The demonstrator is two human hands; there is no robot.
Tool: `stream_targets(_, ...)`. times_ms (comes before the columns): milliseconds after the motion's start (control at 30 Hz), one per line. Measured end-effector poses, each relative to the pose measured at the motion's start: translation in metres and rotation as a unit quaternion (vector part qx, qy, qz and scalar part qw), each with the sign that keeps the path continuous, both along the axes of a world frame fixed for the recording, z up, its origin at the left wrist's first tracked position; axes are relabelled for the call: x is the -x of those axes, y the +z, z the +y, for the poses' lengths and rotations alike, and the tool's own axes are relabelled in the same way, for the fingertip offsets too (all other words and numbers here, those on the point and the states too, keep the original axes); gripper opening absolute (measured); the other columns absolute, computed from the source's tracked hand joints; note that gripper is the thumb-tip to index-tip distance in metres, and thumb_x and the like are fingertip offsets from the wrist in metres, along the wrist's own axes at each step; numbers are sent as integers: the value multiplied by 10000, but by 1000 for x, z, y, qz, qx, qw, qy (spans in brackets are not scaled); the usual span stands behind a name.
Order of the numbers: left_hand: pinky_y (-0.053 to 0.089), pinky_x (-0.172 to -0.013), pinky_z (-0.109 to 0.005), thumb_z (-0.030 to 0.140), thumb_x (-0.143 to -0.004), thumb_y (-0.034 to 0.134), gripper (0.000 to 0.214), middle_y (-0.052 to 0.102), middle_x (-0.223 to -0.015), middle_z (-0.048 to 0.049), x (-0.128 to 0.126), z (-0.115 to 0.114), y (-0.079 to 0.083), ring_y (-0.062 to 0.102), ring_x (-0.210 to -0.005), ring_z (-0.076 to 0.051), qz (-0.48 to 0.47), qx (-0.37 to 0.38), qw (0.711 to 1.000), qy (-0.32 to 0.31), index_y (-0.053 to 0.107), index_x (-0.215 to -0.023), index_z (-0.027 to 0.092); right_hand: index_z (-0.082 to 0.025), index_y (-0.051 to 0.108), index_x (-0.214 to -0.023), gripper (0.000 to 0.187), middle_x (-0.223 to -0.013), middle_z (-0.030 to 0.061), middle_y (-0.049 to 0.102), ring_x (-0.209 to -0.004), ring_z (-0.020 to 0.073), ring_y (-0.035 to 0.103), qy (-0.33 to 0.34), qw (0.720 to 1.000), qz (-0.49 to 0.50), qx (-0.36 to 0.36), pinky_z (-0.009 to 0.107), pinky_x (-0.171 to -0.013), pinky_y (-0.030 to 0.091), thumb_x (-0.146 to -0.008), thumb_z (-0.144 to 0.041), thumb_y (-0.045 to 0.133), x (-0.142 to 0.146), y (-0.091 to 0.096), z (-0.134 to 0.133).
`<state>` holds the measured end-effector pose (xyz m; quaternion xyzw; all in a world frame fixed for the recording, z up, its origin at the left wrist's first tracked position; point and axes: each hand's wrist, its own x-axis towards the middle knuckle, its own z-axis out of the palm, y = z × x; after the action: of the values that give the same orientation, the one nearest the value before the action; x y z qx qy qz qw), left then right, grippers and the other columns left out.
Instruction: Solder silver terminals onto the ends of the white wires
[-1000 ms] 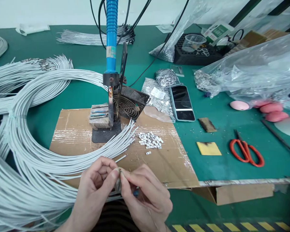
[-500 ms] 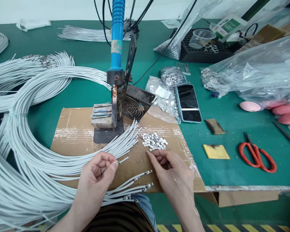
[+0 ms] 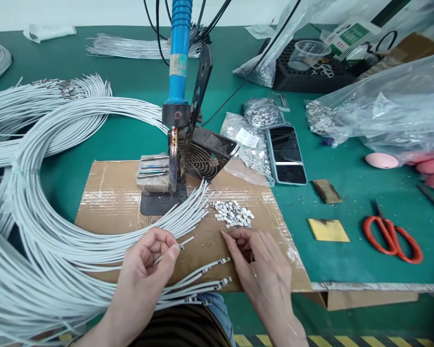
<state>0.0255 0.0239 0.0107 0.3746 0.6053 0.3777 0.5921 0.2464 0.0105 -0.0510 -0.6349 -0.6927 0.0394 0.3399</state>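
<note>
My left hand (image 3: 150, 270) pinches a white cable (image 3: 187, 242) between thumb and forefinger; its stripped end points right. Curled low over the cardboard, my right hand (image 3: 260, 265) has a thin shiny strand of solder wire (image 3: 259, 284) running out between thumb and fingers and down over the wrist. Its fingertips are close to a pile of small metal terminals (image 3: 233, 213); whether a terminal is in them is hidden. Behind my hands, a bundle of white cables (image 3: 188, 212) spreads its ends. Nearer me lie cables with terminals on their ends (image 3: 217, 282).
A blue-handled soldering iron (image 3: 181, 58) stands upright in a stand, tip down, beside a block (image 3: 153, 173) and a black fan (image 3: 202, 159). On the cardboard's right are a phone (image 3: 286, 155), a yellow sponge (image 3: 328, 230) and red-handled scissors (image 3: 392, 236). Large cable coils (image 3: 25, 193) fill the left.
The view has shifted slightly, so the bench items sit a little further right. Both hands keep nearly the same pose, the left still on the cable and the right just below the terminal pile.
</note>
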Motion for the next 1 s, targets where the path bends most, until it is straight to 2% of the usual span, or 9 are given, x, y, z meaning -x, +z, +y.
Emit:
stream_targets(167,370,-557,-200,319,-794,839,209,576,-638,46,-8,3,8,457,-611,-116,-1,7,999,53,675,-738,203,-188,639,-1016,51,-829,19,648,-744,175,603,30,1000,3,-6,300,-709,512,-1051,-208,668,-1,0,-1)
stream_targets(267,368,-565,-198,310,-745,874,225,574,-621,51,-11,5,11,459,-610,-112,-3,11,997,81,681,-725,196,-202,623,-950,105,-801,13,641,-724,176,600,35,999,12,-7,301,-683,512,-1036,-200,683,-3,1,-1)
stream_targets(400,327,-543,-184,287,-734,873,203,597,-617,54,-10,6,11,438,-585,-90,0,7,997,79,702,-742,179,-216,629,-928,134,-789,16,648,-695,177,607,33,999,33,11,301,-634,513,-1061,-224,632,-7,5,0)
stream_targets(700,299,-492,-159,288,-707,866,213,562,-578,71,-12,7,13,395,-521,-64,-11,33,996,82,694,-726,164,-221,692,-906,103,-778,6,689,-662,165,633,46,994,89,48,279,-603,539,-1007,-239,706,-14,10,0)
stream_targets(800,311,-487,-154,283,-716,867,207,557,-576,68,-13,6,14,411,-521,-66,-15,26,996,85,696,-726,167,-230,716,-984,22,-815,-3,745,-640,142,677,0,988,149,51,241,-602,573,-1000,-231,731,-2,18,-3)
stream_targets(867,321,-492,-151,274,-725,869,204,567,-585,64,-14,5,15,424,-529,-66,-18,22,996,85,696,-731,166,-254,748,-991,56,-807,-27,769,-629,125,701,-15,972,227,51,205,-595,584,-970,-208,771,10,26,-5)
stream_targets(1000,321,-490,-143,281,-753,862,209,574,-595,64,-13,4,15,420,-527,-61,-22,27,996,76,692,-743,162,-257,821,-977,183,-845,-21,803,-703,116,743,99,942,319,44,178,-646,601,-929,-88,770,37,38,-3)
